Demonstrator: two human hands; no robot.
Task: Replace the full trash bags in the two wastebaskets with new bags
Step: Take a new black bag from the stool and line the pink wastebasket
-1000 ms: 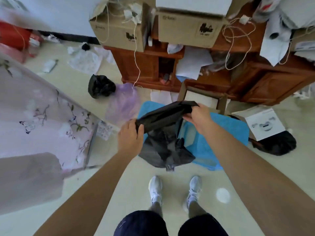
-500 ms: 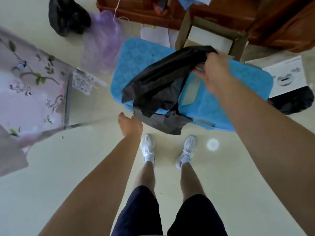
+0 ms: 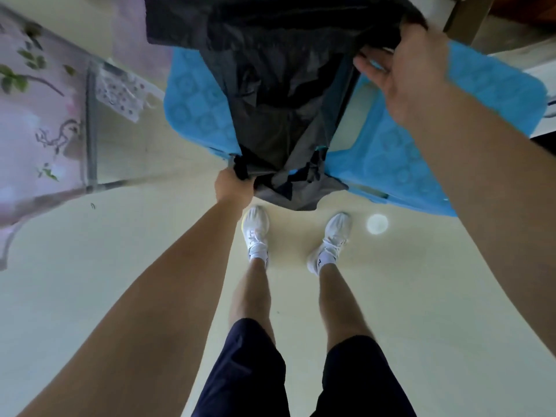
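A black trash bag (image 3: 270, 85) hangs stretched out in front of me, over a light blue plastic wastebasket (image 3: 400, 164) on the floor. My right hand (image 3: 400, 67) grips the bag's top edge at the upper right. My left hand (image 3: 233, 188) grips the bag's lower end near the wastebasket's front edge. The bag hides the middle of the wastebasket and whatever is inside it.
A pink floral cloth (image 3: 39, 115) lies on the floor at the left, with a patterned paper (image 3: 120, 91) beside it. A wooden frame (image 3: 463, 19) shows at the top right. My feet in white shoes (image 3: 255, 233) stand on pale floor just before the wastebasket.
The camera has tipped further down. My left hand, which let go of the bag's top edge and dropped low, now grips the bag's bottom end. My right hand keeps its hold on the top.
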